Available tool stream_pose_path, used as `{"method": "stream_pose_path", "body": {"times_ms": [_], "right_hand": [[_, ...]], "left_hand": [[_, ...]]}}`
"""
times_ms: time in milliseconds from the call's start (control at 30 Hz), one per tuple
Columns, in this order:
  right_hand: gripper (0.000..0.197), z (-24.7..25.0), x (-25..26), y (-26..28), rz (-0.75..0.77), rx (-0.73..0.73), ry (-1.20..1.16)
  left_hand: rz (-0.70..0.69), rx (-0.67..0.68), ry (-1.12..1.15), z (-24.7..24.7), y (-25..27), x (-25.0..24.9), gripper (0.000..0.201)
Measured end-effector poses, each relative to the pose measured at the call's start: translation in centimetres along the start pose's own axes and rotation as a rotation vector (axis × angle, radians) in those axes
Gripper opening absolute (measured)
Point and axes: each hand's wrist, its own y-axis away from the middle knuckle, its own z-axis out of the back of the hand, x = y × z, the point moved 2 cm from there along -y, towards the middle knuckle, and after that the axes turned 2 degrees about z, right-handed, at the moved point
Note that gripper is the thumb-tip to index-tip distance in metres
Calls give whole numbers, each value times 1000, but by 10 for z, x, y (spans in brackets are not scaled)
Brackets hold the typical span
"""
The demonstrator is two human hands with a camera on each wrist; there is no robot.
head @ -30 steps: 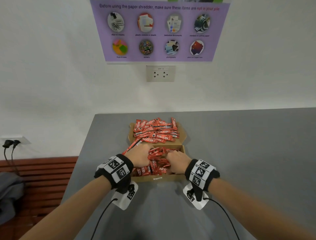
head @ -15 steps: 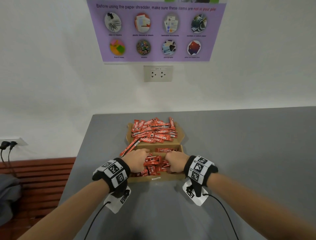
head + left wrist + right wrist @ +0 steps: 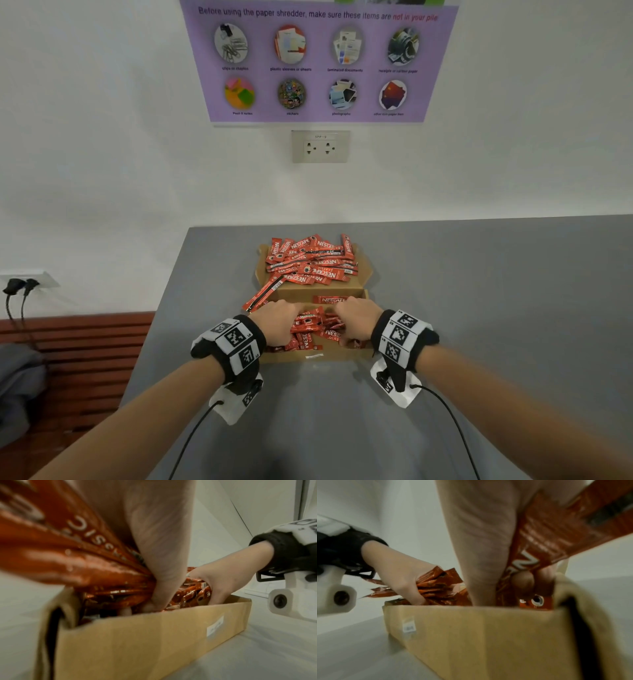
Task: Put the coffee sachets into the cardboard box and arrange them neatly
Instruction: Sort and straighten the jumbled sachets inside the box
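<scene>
Between the two hands, inside the near compartment of the cardboard box [image 3: 313, 358], the coffee sachets [image 3: 317, 330] bunch up in a loose red heap. The left hand [image 3: 279, 322] is clenched round a thick fan of them, and the right hand [image 3: 356, 320] curls its fingers [image 3: 524, 584] round another sheaf beside it. Beyond the knuckles, on the open lid [image 3: 364, 270], a bigger pile of sachets [image 3: 311, 262] waits, one strip [image 3: 263, 294] drooping past the left hand's far side and over the edge toward the table [image 3: 479, 308]. The danger, I'd say: squeeze too hard and the slippery packets fan out crooked or crease; brush that dangling strip and it slides off.
</scene>
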Motion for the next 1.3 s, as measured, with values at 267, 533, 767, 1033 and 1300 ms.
{"method": "stream_pose_path", "body": {"times_ms": [267,533,767,1033,1300], "right_hand": [[50,1,1,-1,-23,88,-94],[38,5,-4,1,2,-64,-141],[53,26,-24,6,-57,-207,-291],[47,24,-18,1,-66,-271,-253],[24,21,-21,-9,-128,-321,-186]], "left_hand": [[13,0,31,-1,0,1,55],[23,15,39,-1,0,1,63],[36,15,14,-1,0,1,55],[25,6,5,-1,1,0,61],[32,9,8,-1,1,1,60]]}}
